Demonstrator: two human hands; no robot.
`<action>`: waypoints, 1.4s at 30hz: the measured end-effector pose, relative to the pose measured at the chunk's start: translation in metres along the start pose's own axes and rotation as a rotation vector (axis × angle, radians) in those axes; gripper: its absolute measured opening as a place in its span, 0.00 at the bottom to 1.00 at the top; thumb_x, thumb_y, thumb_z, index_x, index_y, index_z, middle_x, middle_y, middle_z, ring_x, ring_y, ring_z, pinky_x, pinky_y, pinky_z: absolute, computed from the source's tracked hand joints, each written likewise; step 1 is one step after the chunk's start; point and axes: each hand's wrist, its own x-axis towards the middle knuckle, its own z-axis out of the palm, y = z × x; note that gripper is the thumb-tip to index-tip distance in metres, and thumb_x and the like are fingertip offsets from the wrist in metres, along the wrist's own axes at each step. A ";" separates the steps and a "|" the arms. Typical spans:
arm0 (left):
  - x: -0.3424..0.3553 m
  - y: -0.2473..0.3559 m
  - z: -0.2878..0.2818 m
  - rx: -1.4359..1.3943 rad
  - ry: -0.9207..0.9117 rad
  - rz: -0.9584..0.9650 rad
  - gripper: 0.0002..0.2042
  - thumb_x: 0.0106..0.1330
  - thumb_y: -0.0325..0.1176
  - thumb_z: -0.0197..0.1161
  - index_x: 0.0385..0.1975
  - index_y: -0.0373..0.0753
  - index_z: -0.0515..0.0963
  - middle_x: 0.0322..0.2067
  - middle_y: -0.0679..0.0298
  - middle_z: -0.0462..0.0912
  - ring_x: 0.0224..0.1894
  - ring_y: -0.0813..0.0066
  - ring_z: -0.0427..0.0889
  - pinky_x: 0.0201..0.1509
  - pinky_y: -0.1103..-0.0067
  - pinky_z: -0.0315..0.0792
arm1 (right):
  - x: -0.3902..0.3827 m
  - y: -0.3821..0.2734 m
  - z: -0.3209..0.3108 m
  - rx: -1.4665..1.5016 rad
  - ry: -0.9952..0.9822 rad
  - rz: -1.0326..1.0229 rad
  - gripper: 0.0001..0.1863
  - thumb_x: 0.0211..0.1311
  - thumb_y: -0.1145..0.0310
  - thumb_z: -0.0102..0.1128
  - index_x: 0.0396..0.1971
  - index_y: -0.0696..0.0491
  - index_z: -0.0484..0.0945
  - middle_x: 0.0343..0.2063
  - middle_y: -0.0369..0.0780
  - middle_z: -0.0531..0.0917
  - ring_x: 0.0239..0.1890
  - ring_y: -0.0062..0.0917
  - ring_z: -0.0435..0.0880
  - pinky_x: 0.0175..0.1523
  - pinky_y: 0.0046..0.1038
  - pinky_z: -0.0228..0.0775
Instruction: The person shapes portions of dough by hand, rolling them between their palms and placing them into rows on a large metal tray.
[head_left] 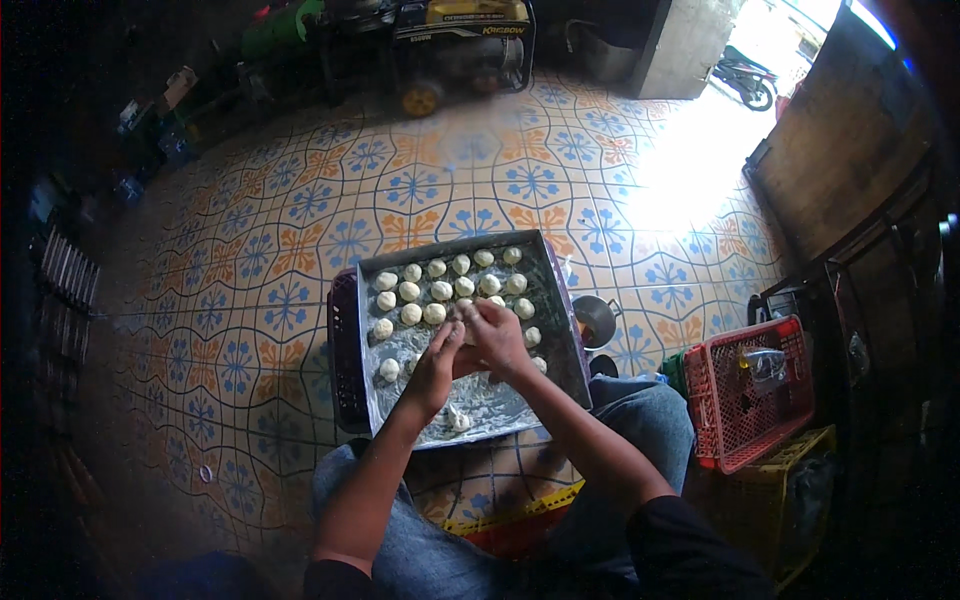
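Observation:
A square metal tray [373, 384], dusted white, holds several rows of pale dough balls [434, 313] and rests on a dark purple crate [342, 350] before my knees. My left hand [437, 365] and my right hand [496, 335] meet above the tray's middle, both with fingers curled and pressed together at the fingertips. What they grip is largely hidden by the fingers and too small to make out. A lone dough ball [460, 422] sits in the floury front part of the tray, below my hands.
A metal pot [597, 318] stands right of the tray, beside a red crate [708, 420] holding a clear bag. A yellow crate [785, 465] is lower right. Behind, on patterned tiles [350, 180], stand a wheeled generator [460, 30] and, through the doorway, a motorbike [750, 85].

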 end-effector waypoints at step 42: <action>-0.033 -0.071 -0.114 0.723 0.217 0.012 0.18 0.72 0.50 0.62 0.47 0.40 0.81 0.41 0.53 0.86 0.39 0.57 0.84 0.48 0.67 0.76 | -0.076 0.150 -0.015 -0.943 -0.638 -0.285 0.16 0.58 0.61 0.72 0.46 0.47 0.83 0.45 0.39 0.85 0.50 0.36 0.83 0.50 0.42 0.77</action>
